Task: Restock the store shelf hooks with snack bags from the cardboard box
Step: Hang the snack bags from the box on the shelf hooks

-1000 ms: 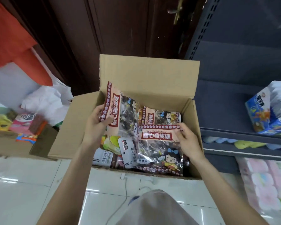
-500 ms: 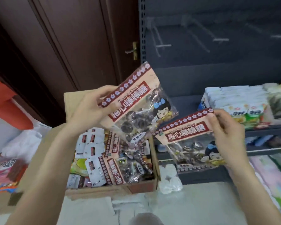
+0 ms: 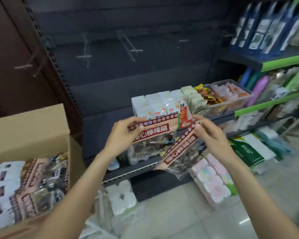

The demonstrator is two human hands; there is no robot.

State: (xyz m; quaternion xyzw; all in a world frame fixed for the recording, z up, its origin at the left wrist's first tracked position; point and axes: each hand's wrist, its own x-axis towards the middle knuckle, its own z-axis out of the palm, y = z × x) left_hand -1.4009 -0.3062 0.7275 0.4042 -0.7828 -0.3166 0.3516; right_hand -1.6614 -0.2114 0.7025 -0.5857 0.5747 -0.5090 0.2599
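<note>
Clear-film snack bags sit below the empty hooks (image 3: 134, 50): left hand (image 3: 123, 138) pinches one bag (image 3: 152, 135), right hand (image 3: 209, 135) another (image 3: 181, 152) (headers only). Risk: tilted header misses hook; bag drops.

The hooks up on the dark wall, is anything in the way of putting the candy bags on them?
Nothing visible. The left hand and right hand hold candy bags below the bare hooks, with open space between.

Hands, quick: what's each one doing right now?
Left hand: pinching the header of one lollipop bag.
Right hand: pinching a second lollipop bag.
</note>
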